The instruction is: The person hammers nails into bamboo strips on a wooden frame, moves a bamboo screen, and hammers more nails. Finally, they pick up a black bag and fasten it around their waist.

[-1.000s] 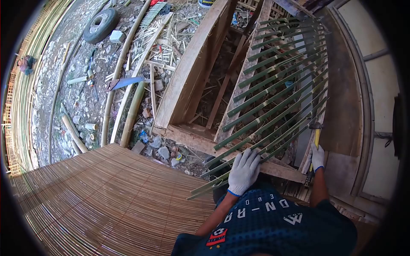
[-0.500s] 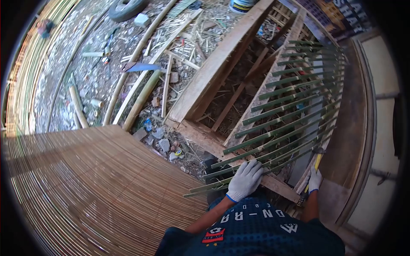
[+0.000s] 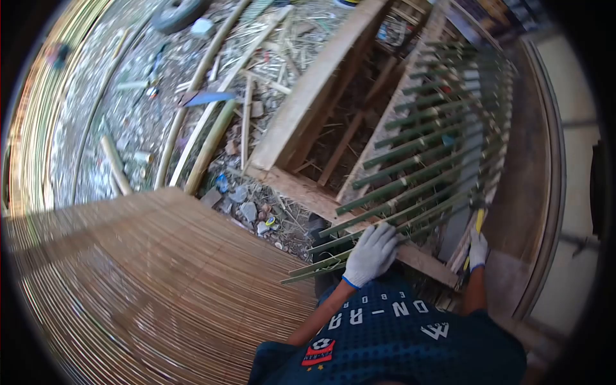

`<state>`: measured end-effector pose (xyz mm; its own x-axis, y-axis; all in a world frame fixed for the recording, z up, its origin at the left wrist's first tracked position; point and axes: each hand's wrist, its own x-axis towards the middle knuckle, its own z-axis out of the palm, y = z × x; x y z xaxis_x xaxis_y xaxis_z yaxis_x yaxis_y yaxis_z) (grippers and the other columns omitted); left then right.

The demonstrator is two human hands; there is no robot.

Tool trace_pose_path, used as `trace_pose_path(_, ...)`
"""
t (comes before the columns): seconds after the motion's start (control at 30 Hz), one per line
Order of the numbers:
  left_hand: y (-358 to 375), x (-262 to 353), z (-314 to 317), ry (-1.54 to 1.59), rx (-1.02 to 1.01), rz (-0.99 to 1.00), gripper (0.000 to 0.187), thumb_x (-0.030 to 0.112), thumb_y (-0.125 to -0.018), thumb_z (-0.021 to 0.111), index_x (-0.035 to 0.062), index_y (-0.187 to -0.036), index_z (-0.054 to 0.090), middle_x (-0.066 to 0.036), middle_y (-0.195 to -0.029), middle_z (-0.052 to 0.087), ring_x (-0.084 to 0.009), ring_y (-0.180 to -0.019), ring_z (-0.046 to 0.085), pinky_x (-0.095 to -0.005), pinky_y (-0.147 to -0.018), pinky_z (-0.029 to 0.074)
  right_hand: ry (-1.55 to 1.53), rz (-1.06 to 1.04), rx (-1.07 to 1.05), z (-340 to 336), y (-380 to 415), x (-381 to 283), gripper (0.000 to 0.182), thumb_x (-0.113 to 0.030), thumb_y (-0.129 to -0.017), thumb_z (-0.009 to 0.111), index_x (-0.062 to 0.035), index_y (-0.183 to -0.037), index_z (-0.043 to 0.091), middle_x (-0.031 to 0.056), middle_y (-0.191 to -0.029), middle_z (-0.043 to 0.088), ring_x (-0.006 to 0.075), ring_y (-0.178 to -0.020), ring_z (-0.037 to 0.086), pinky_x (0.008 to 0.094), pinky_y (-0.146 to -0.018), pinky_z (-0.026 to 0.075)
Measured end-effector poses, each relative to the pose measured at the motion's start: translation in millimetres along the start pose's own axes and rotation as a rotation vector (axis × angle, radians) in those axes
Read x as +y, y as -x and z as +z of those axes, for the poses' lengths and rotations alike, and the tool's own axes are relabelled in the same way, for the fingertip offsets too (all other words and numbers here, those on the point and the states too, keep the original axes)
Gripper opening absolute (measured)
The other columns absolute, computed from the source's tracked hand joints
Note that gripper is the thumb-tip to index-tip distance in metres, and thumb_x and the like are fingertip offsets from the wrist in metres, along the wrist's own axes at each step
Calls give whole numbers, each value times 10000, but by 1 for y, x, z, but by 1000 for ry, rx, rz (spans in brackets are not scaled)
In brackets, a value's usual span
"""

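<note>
My left hand (image 3: 372,255), in a white glove with a blue cuff, rests on the lower green bamboo strips (image 3: 417,173) near the front wooden beam (image 3: 301,192). Its fingers lie over the strips, bent a little and close together. Over at the right, my gloved right hand (image 3: 477,249) is wrapped round the yellow handle of a hammer (image 3: 480,221). The hammer's head is blurred against the strip ends. The strips lie side by side at a slant across a wooden frame.
A large slatted bamboo mat (image 3: 154,263) spreads at the lower left. Rubble, bamboo poles (image 3: 212,147), a blue-bladed saw (image 3: 208,98) and a tyre (image 3: 179,14) lie beyond it. A brown board (image 3: 523,167) stands along the right side.
The view has shifted slightly. The hammer head has moved up from beside the frame's right edge towards the strip ends. My left hand stays on the strips.
</note>
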<state>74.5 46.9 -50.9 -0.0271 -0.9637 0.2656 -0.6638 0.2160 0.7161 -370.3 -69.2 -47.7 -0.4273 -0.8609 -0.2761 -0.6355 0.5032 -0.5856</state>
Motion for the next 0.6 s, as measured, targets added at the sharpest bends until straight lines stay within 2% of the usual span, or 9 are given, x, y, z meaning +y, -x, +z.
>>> trace_pose_path(0.1,-1,-2,3,-2,15,47,329,188,-844,727,96,-1159,691,-97,-1331,655,-291,-1284,586,-478,-1118,417,-147,140,-34,2,2,-8,307,-390,-1027,646,-98,-940,683,-86,-721,537,30,-595,451,247,-518,381)
trace_pose_path(0.2,-1,1,2,6,-59,40,297,174,-838,731,85,-1121,702,-126,-1326,656,-316,-1278,589,-498,-1109,420,-114,-24,60,9,-4,10,332,-362,-1020,668,-48,-1110,727,-78,-842,602,31,-745,493,252,-660,442)
trace_pose_path(0.23,-4,4,3,-23,-86,46,291,170,-837,731,83,-1113,704,-133,-1323,657,-324,-1278,589,-507,-1107,419,-73,98,11,5,7,-13,386,-376,-1012,675,-22,-1158,720,-43,-875,643,45,-777,521,282,-686,469)
trace_pose_path(0.27,-7,10,3,-19,-130,11,286,167,-841,728,96,-1118,709,-133,-1331,658,-324,-1280,590,-519,-1111,416,-2,-51,52,6,3,2,437,-399,-1004,679,7,-1163,709,-18,-887,668,70,-761,554,307,-686,486)
trace_pose_path(0.33,1,11,14,-121,-69,71,283,155,-844,720,114,-1123,715,-129,-1329,668,-318,-1269,607,-532,-1122,408,10,88,23,2,34,-53,452,-437,-981,679,-15,-1139,718,19,-790,671,102,-696,565,318,-663,481)
trace_pose_path(0.37,4,8,20,-137,-42,87,282,151,-845,716,120,-1125,718,-126,-1323,674,-316,-1265,613,-534,-1126,405,-40,28,75,8,32,-44,391,-445,-993,663,-58,-940,692,1,-701,632,84,-591,572,310,-562,478)
trace_pose_path(0.43,5,12,25,-154,-8,100,279,145,-849,710,122,-1127,717,-119,-1304,685,-321,-1255,621,-538,-1130,400,-170,149,110,23,36,-43,440,-486,-987,639,-52,-960,702,57,-711,677,186,-600,645,373,-574,510)
trace_pose_path(0.57,5,16,30,-273,-15,169,278,112,-863,685,91,-1140,706,-144,-1272,690,-346,-1209,631,-531,-1076,419,282,-52,318,29,49,-36,515,-527,-954,596,-50,-1123,691,209,-819,720,419,-785,712,509,-673,547)
trace_pose_path(0.6,1,26,28,-267,-27,174,296,107,-864,684,77,-1158,696,-154,-1271,688,-358,-1213,627,-525,-1090,411,204,-26,325,28,55,-37,498,-509,-954,600,-49,-1125,686,204,-812,719,412,-789,714,508,-681,549)
